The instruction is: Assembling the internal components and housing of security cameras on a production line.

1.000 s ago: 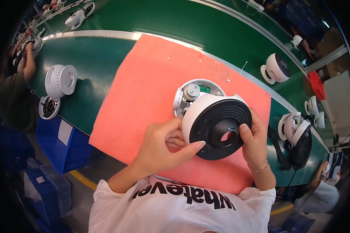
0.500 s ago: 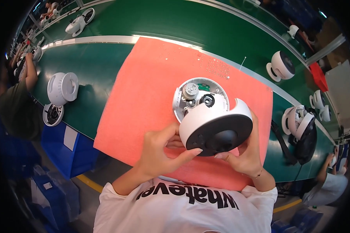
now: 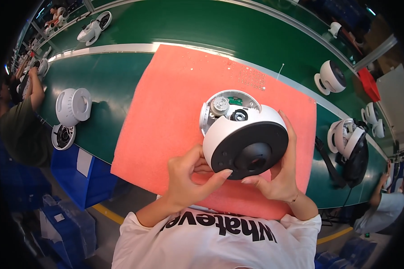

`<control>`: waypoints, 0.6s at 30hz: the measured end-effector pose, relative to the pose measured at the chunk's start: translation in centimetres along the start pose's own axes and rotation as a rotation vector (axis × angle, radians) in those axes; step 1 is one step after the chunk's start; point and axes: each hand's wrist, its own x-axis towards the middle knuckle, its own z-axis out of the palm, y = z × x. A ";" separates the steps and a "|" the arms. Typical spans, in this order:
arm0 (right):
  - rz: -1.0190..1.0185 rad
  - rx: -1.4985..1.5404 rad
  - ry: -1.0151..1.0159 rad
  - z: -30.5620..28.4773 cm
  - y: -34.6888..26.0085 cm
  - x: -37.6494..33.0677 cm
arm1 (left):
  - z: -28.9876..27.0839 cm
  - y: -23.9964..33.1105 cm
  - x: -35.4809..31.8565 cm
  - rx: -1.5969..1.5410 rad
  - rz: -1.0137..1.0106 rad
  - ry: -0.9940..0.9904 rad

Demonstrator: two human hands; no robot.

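Observation:
Both my hands grip a white round camera cover [image 3: 210, 147] with a black front face and a dark lens window. My left hand [image 3: 184, 179] pinches its lower left rim, thumb in front and fingers curled behind. My right hand [image 3: 280, 181] wraps its right side, with the thumb at the bottom edge. Behind the cover stands an open white camera housing [image 3: 203, 120]. A silver motor [image 3: 220, 106], a green circuit board [image 3: 235, 100] and a small black lens [image 3: 239, 115] show inside it. The cover overlaps the housing's front; whether they are joined cannot be seen.
Under the work lies a pink foam sheet [image 3: 152, 121] with small screws [image 3: 253, 80] at its far edge. On the left are a white camera unit [image 3: 69, 107] and a blue bin [image 3: 87, 179]. Partly opened camera [image 3: 339, 136] and black pouch [image 3: 357, 163] sit right. Co-workers flank the bench.
The cover has shifted slightly up and left and turned against the housing. The notch in its upper edge no longer shows, and its black face is more visible. Both hands keep their hold.

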 end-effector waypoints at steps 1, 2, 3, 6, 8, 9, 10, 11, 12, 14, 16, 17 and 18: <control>0.003 0.003 -0.004 0.1 -0.4 0.3 | 0.0 0.1 -0.1 -0.012 -0.025 0.024; 0.017 0.056 -0.017 0.3 -1.2 0.6 | 0.0 0.2 0.1 -0.140 -0.117 0.026; 0.034 0.105 -0.033 0.3 -1.9 0.9 | -0.1 0.1 0.5 -0.274 -0.211 0.031; 0.238 0.362 0.008 -0.1 -2.8 2.0 | -1.1 1.8 2.4 -0.499 -0.510 -0.158; 0.206 0.357 -0.022 -0.6 -2.9 2.2 | -1.3 2.0 2.9 -0.444 -0.517 -0.144; 0.311 0.459 0.014 -0.6 -3.1 2.2 | -1.9 1.8 3.2 -0.453 -0.569 -0.145; 0.416 0.561 0.051 -0.6 -3.2 2.3 | -2.2 1.7 3.3 -0.461 -0.621 -0.146; 0.415 0.559 0.044 -0.6 -3.2 2.4 | -2.2 1.8 3.3 -0.473 -0.602 -0.141; 0.381 0.532 0.030 -0.4 -3.2 2.4 | -2.2 1.9 3.3 -0.472 -0.601 -0.139; 0.345 0.506 0.018 -0.1 -3.2 2.4 | -2.3 2.2 3.3 -0.471 -0.621 -0.132; 0.317 0.507 0.041 0.3 -3.1 2.2 | -2.4 2.2 3.1 -0.478 -0.601 -0.147; 0.317 0.508 0.044 0.3 -3.0 2.2 | -2.5 2.2 2.9 -0.487 -0.583 -0.164; 0.277 0.467 0.023 0.4 -2.8 2.1 | -2.5 2.1 2.8 -0.485 -0.581 -0.167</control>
